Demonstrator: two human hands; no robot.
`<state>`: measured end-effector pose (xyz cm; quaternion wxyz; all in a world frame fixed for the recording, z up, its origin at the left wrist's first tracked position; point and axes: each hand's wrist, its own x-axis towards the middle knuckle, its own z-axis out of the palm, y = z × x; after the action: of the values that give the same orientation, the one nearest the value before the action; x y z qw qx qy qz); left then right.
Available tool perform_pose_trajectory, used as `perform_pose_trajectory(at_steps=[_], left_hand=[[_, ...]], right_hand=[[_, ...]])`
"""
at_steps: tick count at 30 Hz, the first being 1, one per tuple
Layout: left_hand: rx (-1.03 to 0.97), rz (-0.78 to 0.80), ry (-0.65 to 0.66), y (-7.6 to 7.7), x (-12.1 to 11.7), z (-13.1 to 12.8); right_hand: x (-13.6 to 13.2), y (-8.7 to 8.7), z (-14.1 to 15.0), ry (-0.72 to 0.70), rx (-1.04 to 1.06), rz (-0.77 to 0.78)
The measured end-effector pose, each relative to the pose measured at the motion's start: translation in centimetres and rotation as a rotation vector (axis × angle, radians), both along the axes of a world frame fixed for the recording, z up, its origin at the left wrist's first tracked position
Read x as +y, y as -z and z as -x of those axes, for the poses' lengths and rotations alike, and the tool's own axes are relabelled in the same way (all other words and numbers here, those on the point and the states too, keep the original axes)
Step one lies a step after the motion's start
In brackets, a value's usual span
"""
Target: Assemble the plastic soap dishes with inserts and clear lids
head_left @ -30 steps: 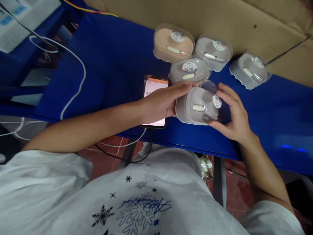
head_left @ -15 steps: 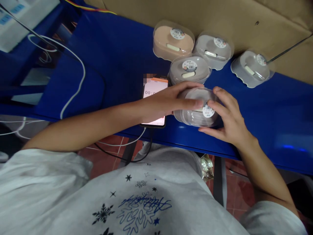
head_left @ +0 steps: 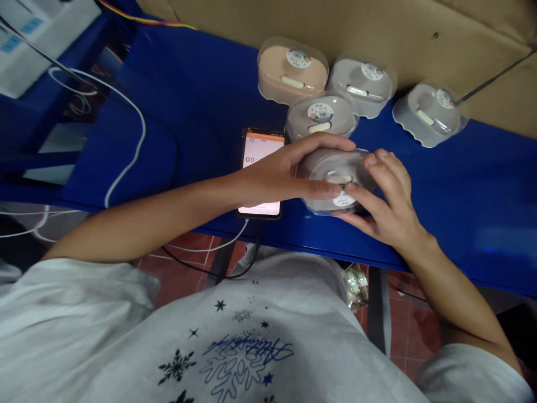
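Both hands are on an oval grey container with a clear lid [head_left: 322,168], low over the blue table near its front edge. My left hand [head_left: 293,173] spans the container, thumb on top by the round label and fingers along the far side. My right hand [head_left: 388,204] grips its right end, with a fingertip on the label and the thumb low at the near side. A white label and a cream-coloured tab show on the lid. Under my left wrist lies a phone [head_left: 262,146] with a lit timer screen, partly covered.
Similar lidded containers stand behind: a peach one [head_left: 289,70], a grey one [head_left: 323,115], another grey one [head_left: 361,87] and one apart at right [head_left: 430,115]. A white cable [head_left: 140,134] curls at left. Brown cardboard [head_left: 377,28] backs the blue table [head_left: 201,101].
The container has turned in my hands, so its label now faces nearer to me and the tab shows above it. My hands have shifted slightly with it.
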<state>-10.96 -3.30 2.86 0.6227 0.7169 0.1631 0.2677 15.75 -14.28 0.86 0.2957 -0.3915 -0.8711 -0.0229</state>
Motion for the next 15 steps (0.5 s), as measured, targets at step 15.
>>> perform_pose_trajectory(at_steps=[15], left_hand=[[-0.078,0.012,-0.012,0.0,-1.0,0.2]], right_hand=[[1.2,0.5,-0.6,-0.010,0.487,0.260]])
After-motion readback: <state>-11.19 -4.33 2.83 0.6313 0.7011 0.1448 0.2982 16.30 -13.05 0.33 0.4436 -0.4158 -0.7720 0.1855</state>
